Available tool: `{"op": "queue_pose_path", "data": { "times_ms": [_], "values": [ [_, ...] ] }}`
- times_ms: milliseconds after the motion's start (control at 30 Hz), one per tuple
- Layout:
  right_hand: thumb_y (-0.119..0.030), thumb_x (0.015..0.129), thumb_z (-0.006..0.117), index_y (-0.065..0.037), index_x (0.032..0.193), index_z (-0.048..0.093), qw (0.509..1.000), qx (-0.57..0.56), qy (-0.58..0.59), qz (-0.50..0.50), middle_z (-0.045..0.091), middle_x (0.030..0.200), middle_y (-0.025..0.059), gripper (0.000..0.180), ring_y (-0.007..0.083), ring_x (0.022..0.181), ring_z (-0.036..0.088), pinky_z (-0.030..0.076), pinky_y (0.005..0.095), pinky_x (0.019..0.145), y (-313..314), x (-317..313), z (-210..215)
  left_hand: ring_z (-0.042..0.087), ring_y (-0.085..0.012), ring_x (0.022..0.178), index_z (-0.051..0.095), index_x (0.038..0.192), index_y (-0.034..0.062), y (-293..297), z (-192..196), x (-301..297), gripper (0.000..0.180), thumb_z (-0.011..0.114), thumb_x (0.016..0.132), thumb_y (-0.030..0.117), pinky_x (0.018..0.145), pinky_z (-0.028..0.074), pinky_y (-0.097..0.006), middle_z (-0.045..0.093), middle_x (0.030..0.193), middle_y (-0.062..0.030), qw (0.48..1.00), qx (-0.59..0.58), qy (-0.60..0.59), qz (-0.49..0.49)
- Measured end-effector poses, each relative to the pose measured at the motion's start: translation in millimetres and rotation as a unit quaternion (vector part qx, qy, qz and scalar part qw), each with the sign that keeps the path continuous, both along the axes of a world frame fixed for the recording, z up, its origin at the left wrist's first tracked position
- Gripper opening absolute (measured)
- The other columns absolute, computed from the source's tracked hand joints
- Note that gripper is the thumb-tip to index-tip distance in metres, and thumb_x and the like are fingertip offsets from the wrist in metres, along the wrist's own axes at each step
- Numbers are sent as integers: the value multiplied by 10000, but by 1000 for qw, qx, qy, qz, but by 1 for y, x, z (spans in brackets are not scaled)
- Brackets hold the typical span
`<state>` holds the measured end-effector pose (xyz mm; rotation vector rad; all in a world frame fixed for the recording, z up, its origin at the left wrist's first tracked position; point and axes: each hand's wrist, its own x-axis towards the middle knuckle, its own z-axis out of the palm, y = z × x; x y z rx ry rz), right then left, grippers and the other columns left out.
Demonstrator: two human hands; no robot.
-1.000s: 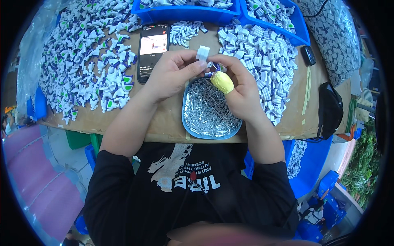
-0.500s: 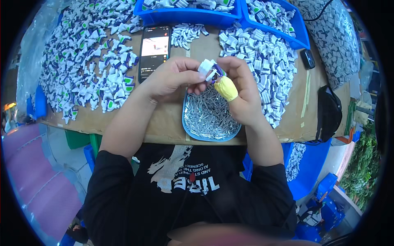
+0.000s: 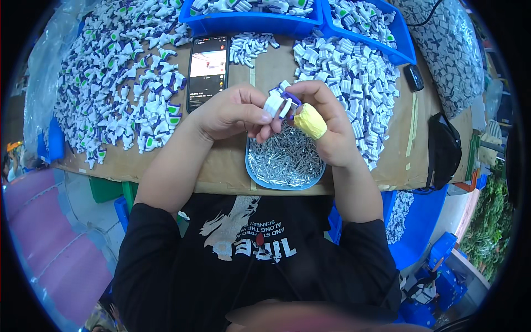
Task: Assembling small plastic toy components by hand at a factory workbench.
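My left hand (image 3: 235, 113) is closed on a small white plastic toy part (image 3: 272, 105), pinched between thumb and fingers. Against it my right hand (image 3: 334, 124) pinches a purple-and-white piece (image 3: 291, 101) of the same toy. Whether the two pieces are joined I cannot tell, since fingers hide part of them. A yellow wrap (image 3: 310, 122) covers my right thumb. Just below both hands stands a light blue tray (image 3: 250, 176), holding many thin metal pins (image 3: 285, 157).
White, purple and green toy parts (image 3: 127, 83) spread over the left, with ribbed white parts (image 3: 348, 83) on the right. A phone (image 3: 207, 77) lies behind my left hand. Blue bins (image 3: 254, 23) line the back. A dark key fob (image 3: 414, 78) and black pouch (image 3: 444, 149) lie at right.
The toy part has turned and tilted between my fingers, and its white piece sits slightly lower. My right fingers have shifted a little; both hands still grip it.
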<state>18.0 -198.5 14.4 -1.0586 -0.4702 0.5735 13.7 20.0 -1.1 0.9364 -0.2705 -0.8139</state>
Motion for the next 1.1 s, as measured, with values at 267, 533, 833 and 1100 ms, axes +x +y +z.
{"op": "queue_pose_path", "data": {
  "times_ms": [267,533,833,1100],
  "values": [
    [-164,913,571,25,1238,432,1000,-8,-18,13,561,1126,136,401,187,1035,569,456,335,908,0,0,-2,634,-116,621,665,915,-64,0,-2,0,227,619,856,150,539,466,-178,663,716,-80,998,-55,28,-5],
    [-150,906,565,30,1268,414,998,-46,-30,25,573,1110,122,432,171,1020,567,447,317,903,-3,2,0,601,-88,595,675,890,-47,-4,7,-1,204,631,834,144,540,452,-183,659,714,-65,1000,-1,-6,4],
    [-141,919,540,40,1320,412,983,-107,-97,114,584,1114,107,458,167,1030,570,427,299,919,-3,4,12,554,-88,545,680,746,-25,0,7,-2,217,650,761,190,505,427,-200,637,677,-65,998,59,-26,-5],
    [-81,925,545,-11,1277,450,990,-117,-69,-28,539,1146,73,371,131,1022,546,430,271,890,2,-1,6,575,-72,732,610,1036,-13,-7,-11,-1,252,597,890,193,642,449,-193,635,862,-35,996,-9,-37,77]
  ]
}}
